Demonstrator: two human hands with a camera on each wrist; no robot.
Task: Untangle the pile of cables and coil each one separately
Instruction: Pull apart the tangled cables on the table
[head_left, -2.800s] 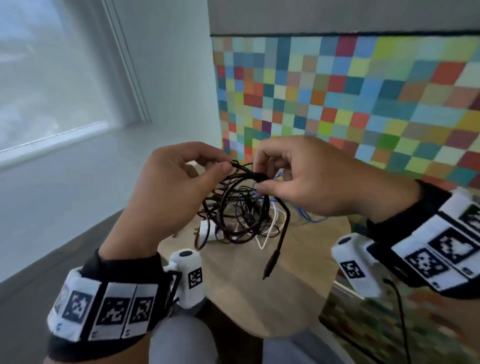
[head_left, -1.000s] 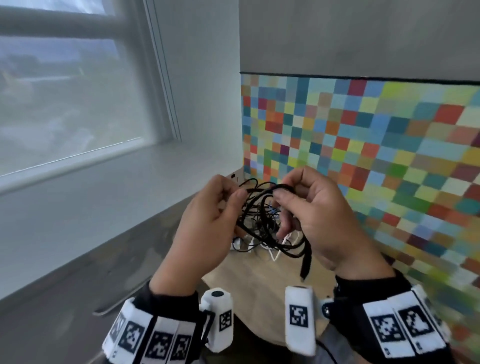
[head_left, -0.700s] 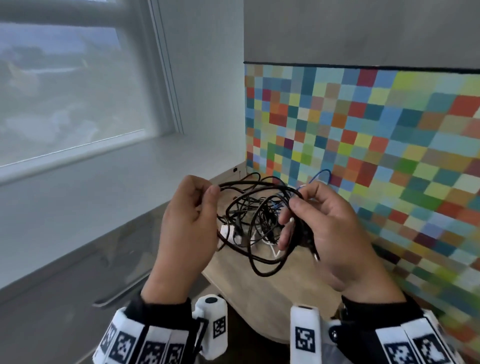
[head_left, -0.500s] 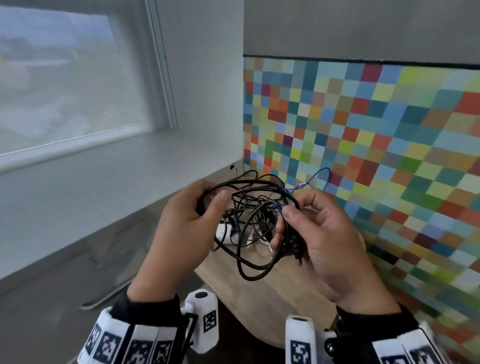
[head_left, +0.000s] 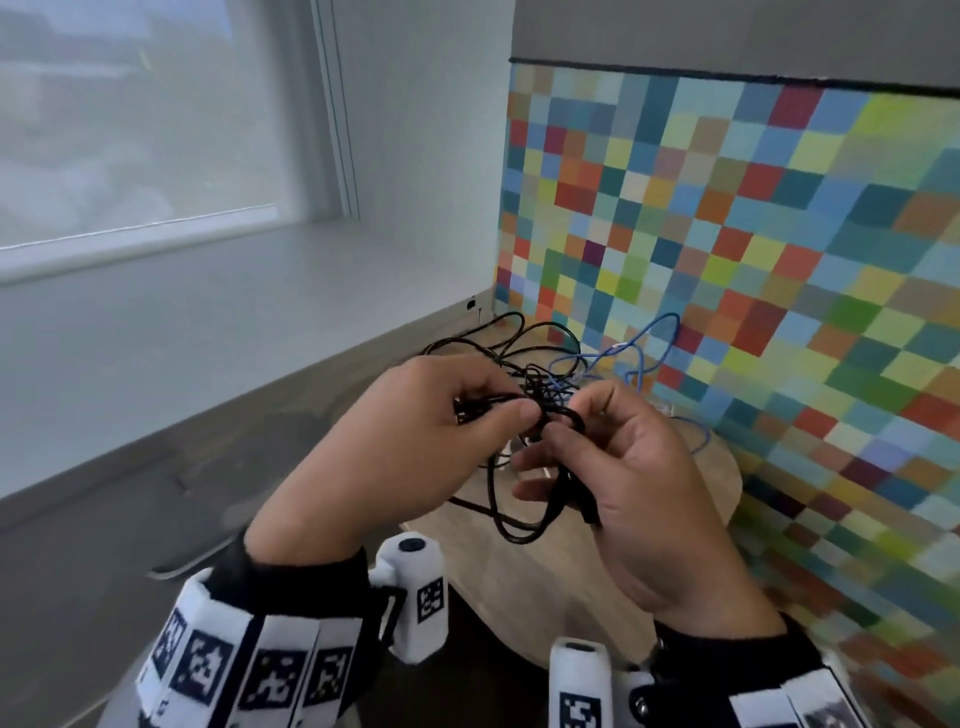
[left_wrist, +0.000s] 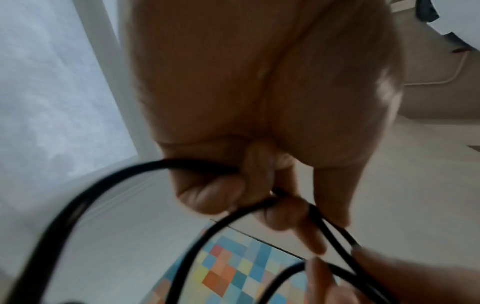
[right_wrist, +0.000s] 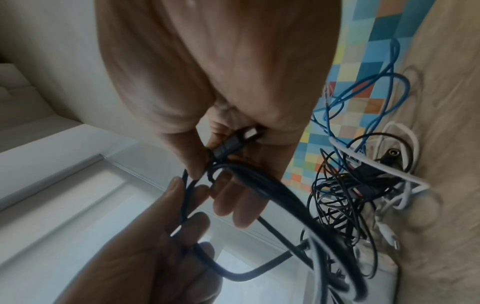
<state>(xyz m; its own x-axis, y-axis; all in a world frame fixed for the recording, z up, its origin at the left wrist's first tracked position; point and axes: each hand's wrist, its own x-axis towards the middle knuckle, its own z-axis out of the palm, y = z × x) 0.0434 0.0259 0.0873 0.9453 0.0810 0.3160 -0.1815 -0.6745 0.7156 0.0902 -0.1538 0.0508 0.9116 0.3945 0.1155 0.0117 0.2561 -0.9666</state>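
Observation:
A thick black cable (head_left: 514, 535) is bunched between both hands above the table, with one loop hanging below. My left hand (head_left: 506, 400) grips its strands in curled fingers (left_wrist: 213, 195). My right hand (head_left: 571, 415) pinches the same cable just below its plug (right_wrist: 233, 142), which lies against the palm. The left hand (right_wrist: 182, 226) meets it from below. Behind the hands, the tangled pile (right_wrist: 350, 185) lies on the wooden table (head_left: 571, 597), with thin black strands, a blue cable (head_left: 660, 322) and a white cable (right_wrist: 389, 172).
A colourful checkered wall (head_left: 753, 234) runs close along the table's right and far side. A white window ledge (head_left: 208, 312) lies to the left. A white block (right_wrist: 376, 277) sits under the pile.
The hands have drawn closer together. The wide black loops that spread between them are now gathered into a tighter bunch, with one loop hanging down.

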